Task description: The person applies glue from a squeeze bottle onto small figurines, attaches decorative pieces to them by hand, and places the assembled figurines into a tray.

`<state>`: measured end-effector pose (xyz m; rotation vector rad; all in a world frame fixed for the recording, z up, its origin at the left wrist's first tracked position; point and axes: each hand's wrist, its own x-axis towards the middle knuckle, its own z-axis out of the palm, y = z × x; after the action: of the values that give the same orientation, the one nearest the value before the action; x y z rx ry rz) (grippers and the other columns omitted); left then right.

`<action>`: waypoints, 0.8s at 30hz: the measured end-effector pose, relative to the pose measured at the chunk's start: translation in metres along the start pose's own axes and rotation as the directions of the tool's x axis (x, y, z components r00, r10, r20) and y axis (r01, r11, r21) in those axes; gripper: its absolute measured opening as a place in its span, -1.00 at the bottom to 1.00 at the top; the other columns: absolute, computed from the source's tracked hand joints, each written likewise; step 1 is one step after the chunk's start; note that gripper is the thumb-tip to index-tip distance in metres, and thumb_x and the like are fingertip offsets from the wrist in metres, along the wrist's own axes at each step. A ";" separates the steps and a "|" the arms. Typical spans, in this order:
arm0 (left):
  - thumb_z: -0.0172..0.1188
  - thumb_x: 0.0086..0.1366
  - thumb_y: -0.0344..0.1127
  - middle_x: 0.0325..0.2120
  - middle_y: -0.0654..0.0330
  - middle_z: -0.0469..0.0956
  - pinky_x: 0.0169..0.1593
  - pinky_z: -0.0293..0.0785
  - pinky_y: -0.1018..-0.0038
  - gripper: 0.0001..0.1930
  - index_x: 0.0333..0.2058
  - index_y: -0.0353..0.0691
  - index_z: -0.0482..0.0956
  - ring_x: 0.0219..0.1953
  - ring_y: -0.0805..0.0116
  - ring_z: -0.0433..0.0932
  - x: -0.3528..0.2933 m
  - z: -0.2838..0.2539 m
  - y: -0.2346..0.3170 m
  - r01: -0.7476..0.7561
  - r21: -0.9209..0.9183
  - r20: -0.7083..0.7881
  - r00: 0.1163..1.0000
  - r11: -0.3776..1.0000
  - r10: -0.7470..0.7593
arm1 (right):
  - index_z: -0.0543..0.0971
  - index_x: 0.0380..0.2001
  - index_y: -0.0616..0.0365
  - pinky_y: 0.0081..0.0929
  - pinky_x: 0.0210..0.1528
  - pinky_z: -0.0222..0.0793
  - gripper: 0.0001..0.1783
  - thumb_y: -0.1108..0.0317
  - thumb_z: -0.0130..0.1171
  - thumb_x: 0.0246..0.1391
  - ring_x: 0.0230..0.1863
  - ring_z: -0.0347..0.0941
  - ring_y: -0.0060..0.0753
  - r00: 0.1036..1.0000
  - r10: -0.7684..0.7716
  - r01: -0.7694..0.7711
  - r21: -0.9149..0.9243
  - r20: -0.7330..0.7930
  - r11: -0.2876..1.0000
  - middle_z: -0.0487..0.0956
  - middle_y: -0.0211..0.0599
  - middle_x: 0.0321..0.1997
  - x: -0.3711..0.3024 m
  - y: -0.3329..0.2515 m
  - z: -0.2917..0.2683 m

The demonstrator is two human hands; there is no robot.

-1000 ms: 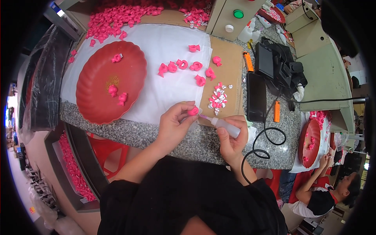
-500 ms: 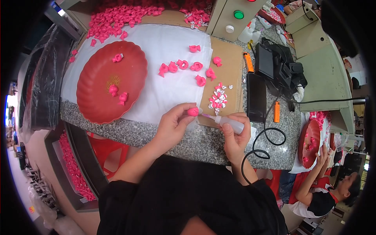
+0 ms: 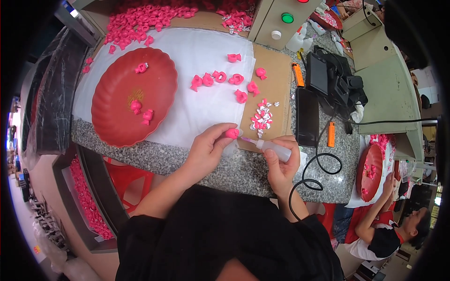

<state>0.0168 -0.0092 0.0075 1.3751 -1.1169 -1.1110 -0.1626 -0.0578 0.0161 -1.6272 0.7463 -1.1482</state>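
Between the thumb and fingers of my left hand (image 3: 208,144) is a small round pink plastic piece (image 3: 231,134). My right hand (image 3: 283,161) is wrapped round a translucent squeeze bottle (image 3: 275,150) with a narrow nozzle. The nozzle tip points left and is at the pink piece or very close to it; contact cannot be made out. Beyond my hands, several loose pink pieces (image 3: 207,79) lie on the white cloth (image 3: 187,47). A small heap of pink and white bits (image 3: 261,117) sits on the brown cardboard (image 3: 276,84).
A red scalloped tray (image 3: 108,124) with 3 pink pieces stands at left. A big pink pile (image 3: 136,21) fills the back. At right are a black device (image 3: 318,75), orange lighters (image 3: 331,134) and a looping black cable (image 3: 323,154). A co-worker (image 3: 375,229) sits far right.
My hands, the pink piece and the bottle stay almost in the same place. At far right, the co-worker's hands have shifted slightly.
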 end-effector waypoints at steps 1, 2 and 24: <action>-0.07 0.18 -0.52 -0.28 0.22 0.43 -0.13 0.32 0.60 -0.72 -0.10 -0.32 0.35 -0.22 0.52 0.39 0.000 -0.001 0.001 -0.022 0.053 0.004 1.000 0.998 0.022 | 0.28 -0.29 0.27 -0.67 -0.29 0.25 -0.76 0.48 0.07 -0.04 -0.33 0.29 -0.54 1.000 0.003 -0.003 -0.014 0.004 1.000 0.28 -0.26 -0.28 0.000 -0.001 0.000; -0.07 0.18 -0.52 -0.28 0.22 0.43 -0.13 0.32 0.60 -0.72 -0.10 -0.32 0.35 -0.22 0.52 0.39 0.000 -0.001 0.003 -0.022 0.052 0.003 1.000 0.998 0.022 | 0.28 -0.29 0.27 -0.67 -0.29 0.25 -0.76 0.48 0.07 -0.04 -0.33 0.29 -0.54 1.000 0.003 -0.003 -0.014 0.006 1.000 0.28 -0.26 -0.28 0.001 -0.003 0.000; -0.10 0.18 -0.46 -0.29 0.12 0.41 -0.13 0.27 0.51 -0.72 -0.10 -0.23 0.37 -0.24 0.34 0.37 0.002 -0.013 0.014 0.012 0.052 0.202 0.979 0.999 -0.022 | 0.29 -0.33 0.26 -0.63 -0.30 0.27 -0.75 0.44 0.10 -0.06 -0.32 0.30 -0.51 0.988 0.135 -0.136 0.002 0.078 0.991 0.30 -0.24 -0.30 0.013 -0.007 -0.010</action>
<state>0.0286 -0.0101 0.0224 1.3339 -1.2888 -1.2647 -0.1675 -0.0703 0.0277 -1.5803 0.7888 -0.9849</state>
